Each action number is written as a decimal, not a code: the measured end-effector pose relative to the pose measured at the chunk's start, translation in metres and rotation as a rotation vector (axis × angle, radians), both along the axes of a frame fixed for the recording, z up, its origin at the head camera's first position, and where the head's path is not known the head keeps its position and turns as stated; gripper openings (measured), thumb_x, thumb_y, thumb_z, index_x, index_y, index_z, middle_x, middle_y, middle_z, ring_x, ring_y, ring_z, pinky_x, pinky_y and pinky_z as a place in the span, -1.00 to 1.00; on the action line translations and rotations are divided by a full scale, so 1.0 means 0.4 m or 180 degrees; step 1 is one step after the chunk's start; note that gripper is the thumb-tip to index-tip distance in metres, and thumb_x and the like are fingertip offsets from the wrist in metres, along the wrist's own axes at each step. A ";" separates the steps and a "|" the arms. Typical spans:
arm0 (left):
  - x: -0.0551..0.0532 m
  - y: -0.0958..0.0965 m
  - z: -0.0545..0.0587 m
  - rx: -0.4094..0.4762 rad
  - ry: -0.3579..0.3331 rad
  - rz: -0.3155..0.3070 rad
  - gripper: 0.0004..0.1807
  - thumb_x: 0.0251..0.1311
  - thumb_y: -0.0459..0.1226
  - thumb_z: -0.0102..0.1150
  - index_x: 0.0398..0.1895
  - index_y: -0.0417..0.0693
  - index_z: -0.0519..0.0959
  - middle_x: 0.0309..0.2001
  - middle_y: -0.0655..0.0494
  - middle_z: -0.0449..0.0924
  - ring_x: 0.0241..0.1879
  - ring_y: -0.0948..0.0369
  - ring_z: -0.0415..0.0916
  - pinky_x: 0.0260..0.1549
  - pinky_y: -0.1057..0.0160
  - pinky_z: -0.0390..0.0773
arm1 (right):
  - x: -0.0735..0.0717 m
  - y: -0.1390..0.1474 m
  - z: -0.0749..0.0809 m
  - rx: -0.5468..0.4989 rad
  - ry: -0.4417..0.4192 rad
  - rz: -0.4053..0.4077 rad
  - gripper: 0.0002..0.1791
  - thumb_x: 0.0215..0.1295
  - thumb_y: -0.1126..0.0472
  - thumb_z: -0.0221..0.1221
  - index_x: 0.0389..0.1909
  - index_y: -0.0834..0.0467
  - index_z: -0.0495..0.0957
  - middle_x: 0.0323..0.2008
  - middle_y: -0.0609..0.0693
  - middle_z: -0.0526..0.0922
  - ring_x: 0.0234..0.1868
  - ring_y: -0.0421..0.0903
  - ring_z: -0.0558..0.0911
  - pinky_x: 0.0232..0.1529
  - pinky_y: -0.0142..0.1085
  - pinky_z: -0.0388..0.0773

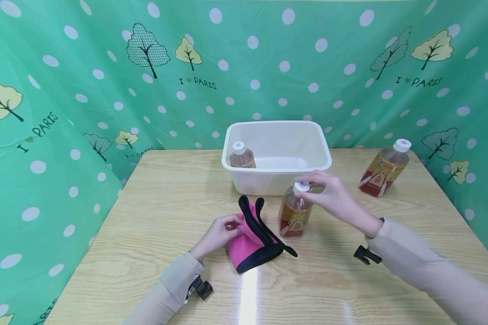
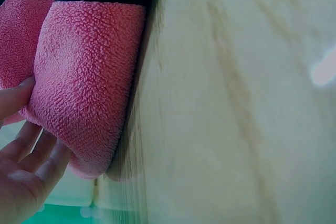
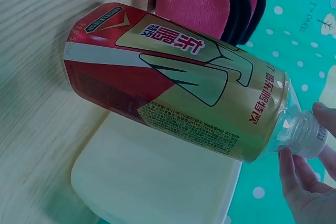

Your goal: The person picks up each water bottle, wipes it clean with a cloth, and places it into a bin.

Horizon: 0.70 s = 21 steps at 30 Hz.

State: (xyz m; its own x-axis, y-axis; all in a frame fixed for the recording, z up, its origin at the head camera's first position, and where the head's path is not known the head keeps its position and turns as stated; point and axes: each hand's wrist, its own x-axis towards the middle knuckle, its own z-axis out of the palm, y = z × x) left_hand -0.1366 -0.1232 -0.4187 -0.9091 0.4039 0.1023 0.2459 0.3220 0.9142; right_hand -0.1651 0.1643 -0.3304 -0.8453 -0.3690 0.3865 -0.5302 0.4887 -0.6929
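Observation:
My left hand [image 1: 221, 233] grips a folded pink fleecy cloth [image 1: 244, 247] with black edging, its thumb on one side and fingers on the other. In the left wrist view the pile of the cloth [image 2: 86, 72] fills the upper left, resting on the tabletop. With thumb and fingertips my right hand [image 1: 329, 195] pinches the white cap of a plastic drink bottle [image 1: 294, 214], held about upright just right of the cloth. The red and gold label of this bottle [image 3: 173, 82] shows in the right wrist view. Whether its base touches the table I cannot tell.
A white rectangular tub [image 1: 264, 181] stands behind the cloth and bottle. Inside it, at the left, is another capped bottle [image 1: 242, 158]. A third bottle [image 1: 384, 168] stands at the table's back right. Green dotted fabric [image 1: 236, 104] hangs behind the wooden table [image 1: 154, 198].

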 end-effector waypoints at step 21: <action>-0.031 -0.002 -0.044 0.0074 -0.0107 -0.0032 -0.85 -0.01 -0.52 0.11 -0.31 -0.35 0.53 0.03 -0.29 0.40 0.04 -0.09 0.36 -0.11 0.22 0.49 | 0.007 -0.020 -0.028 -0.0102 0.0401 -0.0007 -0.68 -0.11 0.30 0.32 -0.23 0.23 0.59 -0.33 -0.03 0.58 -0.33 -0.18 0.51 -0.39 -0.41 0.53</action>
State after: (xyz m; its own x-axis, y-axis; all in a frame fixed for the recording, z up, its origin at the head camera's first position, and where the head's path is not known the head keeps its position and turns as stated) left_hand -0.1490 -0.1239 -0.4365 -0.9080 0.4110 0.0811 0.2180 0.2983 0.9292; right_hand -0.1623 0.1564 -0.3416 -0.7901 -0.3528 0.5012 -0.6128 0.4686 -0.6362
